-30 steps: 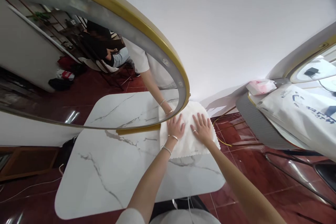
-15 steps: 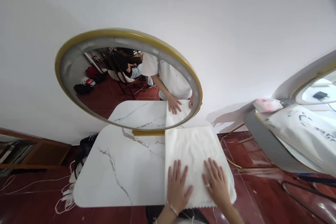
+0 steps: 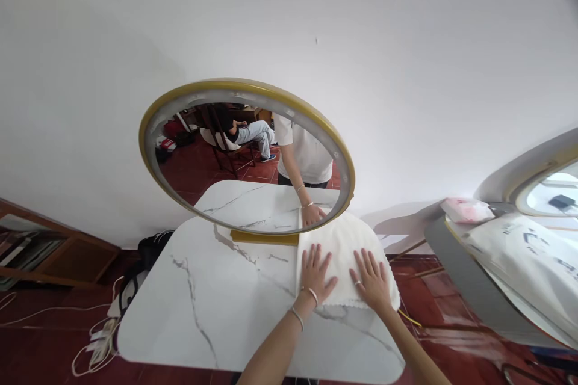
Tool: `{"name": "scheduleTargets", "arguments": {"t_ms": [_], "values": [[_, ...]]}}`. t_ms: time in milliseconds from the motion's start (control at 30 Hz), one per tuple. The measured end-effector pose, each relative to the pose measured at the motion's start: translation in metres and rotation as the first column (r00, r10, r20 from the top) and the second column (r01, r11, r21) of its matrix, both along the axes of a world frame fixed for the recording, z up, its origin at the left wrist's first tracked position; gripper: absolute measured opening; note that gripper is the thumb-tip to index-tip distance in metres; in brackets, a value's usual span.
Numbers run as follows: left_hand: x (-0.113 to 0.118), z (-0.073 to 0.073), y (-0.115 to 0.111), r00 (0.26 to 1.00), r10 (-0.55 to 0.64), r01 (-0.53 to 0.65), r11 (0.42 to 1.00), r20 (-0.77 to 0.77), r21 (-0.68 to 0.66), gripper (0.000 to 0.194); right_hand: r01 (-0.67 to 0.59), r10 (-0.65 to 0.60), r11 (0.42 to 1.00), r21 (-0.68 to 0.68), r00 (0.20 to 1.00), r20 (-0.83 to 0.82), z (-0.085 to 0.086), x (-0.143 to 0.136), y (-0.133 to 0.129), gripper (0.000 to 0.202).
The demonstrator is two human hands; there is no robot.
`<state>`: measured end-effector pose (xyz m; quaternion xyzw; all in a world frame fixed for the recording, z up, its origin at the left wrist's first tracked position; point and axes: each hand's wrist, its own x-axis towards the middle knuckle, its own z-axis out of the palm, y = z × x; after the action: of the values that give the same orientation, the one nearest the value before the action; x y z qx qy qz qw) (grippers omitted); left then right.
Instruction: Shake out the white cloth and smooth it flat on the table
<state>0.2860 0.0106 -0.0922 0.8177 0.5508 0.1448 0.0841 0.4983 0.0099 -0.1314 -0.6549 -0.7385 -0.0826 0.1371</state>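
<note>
A white cloth (image 3: 345,240) with a scalloped edge lies on the right part of the white marbled table (image 3: 217,313). My left hand (image 3: 316,277) rests flat on the cloth's left part, fingers spread, with bracelets at the wrist. On the cloth's right part lies my right hand (image 3: 372,280), its fingers also apart and a ring on one of them. The cloth's far part reaches behind the rim of the round mirror (image 3: 248,156), and its near edge is close to both wrists.
A yellow mirror base (image 3: 257,237) stands at the table's back. To the right, another table holds a tissue pack (image 3: 468,210) and a white printed bag (image 3: 528,252). Cables (image 3: 102,343) lie at the left; the mirror reflects a seated person.
Both hands have moved forward over the table, and the cloth's near edge has shifted away from the table's front edge, baring marbled surface there. The camera view has shifted too.
</note>
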Motion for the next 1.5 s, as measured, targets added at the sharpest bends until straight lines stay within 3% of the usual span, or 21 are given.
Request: {"name": "scheduleTargets", "arguments": {"t_ms": [67,133,267,433,533,733,833,900,1033,1133,1267,1367,1500], "values": [[0.002,0.001,0.001,1.0,0.006,-0.006,1.0,0.007,-0.01,0.068,0.027,-0.027,1.0,-0.014,1.0,0.0,-0.001,-0.001,0.0,0.064],[0.003,0.0,-0.012,1.0,0.012,-0.012,1.0,0.018,-0.004,0.069,0.039,-0.039,0.999,-0.015,0.999,-0.004,-0.003,-0.002,-0.015,0.065],[-0.006,-0.009,-0.063,0.999,-0.02,0.02,1.0,0.035,0.003,0.076,0.02,-0.019,1.0,0.022,1.0,-0.014,-0.012,-0.003,-0.068,0.064],[-0.041,-0.025,-0.109,0.993,-0.112,0.111,0.993,0.047,0.028,0.082,-0.039,0.038,0.993,0.107,0.999,0.013,-0.035,-0.015,-0.122,0.068],[-0.07,-0.03,-0.116,0.994,-0.106,0.101,0.986,0.027,0.134,0.079,-0.022,0.023,0.989,0.146,1.0,-0.005,-0.039,-0.043,-0.133,0.069],[-0.148,-0.027,-0.12,0.994,-0.001,0.041,0.927,-0.108,0.373,0.073,-0.069,0.077,0.982,0.179,0.996,-0.04,-0.025,-0.133,-0.126,0.071],[-0.183,-0.029,-0.127,0.987,0.066,0.002,0.904,-0.143,0.428,0.071,-0.116,0.126,0.975,0.192,0.991,-0.043,-0.025,-0.169,-0.122,0.073],[-0.194,-0.035,-0.132,0.986,0.098,-0.029,0.9,-0.138,0.434,0.071,-0.144,0.153,0.973,0.181,0.988,-0.036,-0.028,-0.18,-0.121,0.074],[-0.176,-0.048,-0.117,0.978,0.206,-0.181,0.891,-0.015,0.416,0.055,-0.184,0.186,0.969,0.168,0.982,0.001,-0.037,-0.165,-0.123,0.073],[-0.142,-0.047,-0.082,0.966,0.252,-0.254,0.907,0.049,0.335,0.046,-0.17,0.169,0.97,0.174,0.985,0.016,-0.044,-0.13,-0.128,0.073],[-0.107,-0.039,-0.038,0.953,0.293,-0.302,0.929,0.07,0.213,0.058,-0.19,0.203,0.972,0.14,0.975,-0.086,-0.042,-0.085,-0.124,0.069],[-0.101,-0.038,-0.029,0.956,0.286,-0.292,0.944,0.064,0.153,0.066,-0.146,0.173,0.981,0.131,0.959,-0.226,-0.024,-0.077,-0.098,0.065],[-0.12,-0.033,-0.033,0.961,0.273,-0.277,0.952,0.05,0.127,0.065,-0.131,0.147,0.987,0.094,0.97,-0.195,-0.002,-0.105,-0.048,0.065]]}}
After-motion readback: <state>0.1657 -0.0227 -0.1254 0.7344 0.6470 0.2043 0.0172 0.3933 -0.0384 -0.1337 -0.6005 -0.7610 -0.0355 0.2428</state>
